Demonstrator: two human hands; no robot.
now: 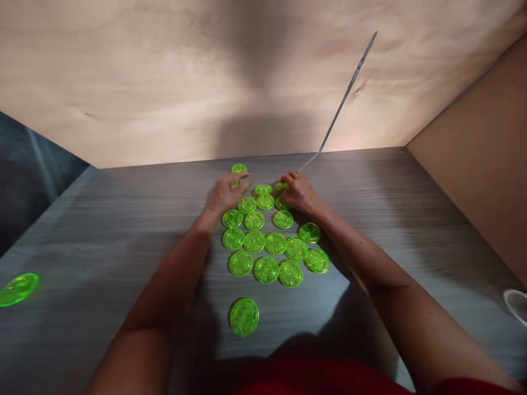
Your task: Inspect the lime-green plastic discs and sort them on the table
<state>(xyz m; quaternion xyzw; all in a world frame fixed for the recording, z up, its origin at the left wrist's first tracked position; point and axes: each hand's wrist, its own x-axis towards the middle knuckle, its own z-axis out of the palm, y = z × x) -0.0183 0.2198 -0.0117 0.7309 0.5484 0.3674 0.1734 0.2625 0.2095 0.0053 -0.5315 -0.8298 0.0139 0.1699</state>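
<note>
Several round, clear neon-green plastic discs [275,243] lie in loose rows on the grey wood-grain table, in front of me. My left hand [228,193] is at the far left of the group, slightly blurred, thumb and forefinger apart. Just beyond its fingers lies one green disc [239,168], and a bit of green shows under them. At the far right of the group, my right hand [300,192] has its fingers curled down on another green disc [281,186], partly covering it. A further disc [282,202] lies partly hidden under that hand.
A single disc [244,317] lies nearer me, and another [19,289] far left. A pale wooden panel [164,82] stands behind the table [102,247], with another at right. A thin grey strip [348,92] slants across the back panel. A white ring [516,304] shows at right.
</note>
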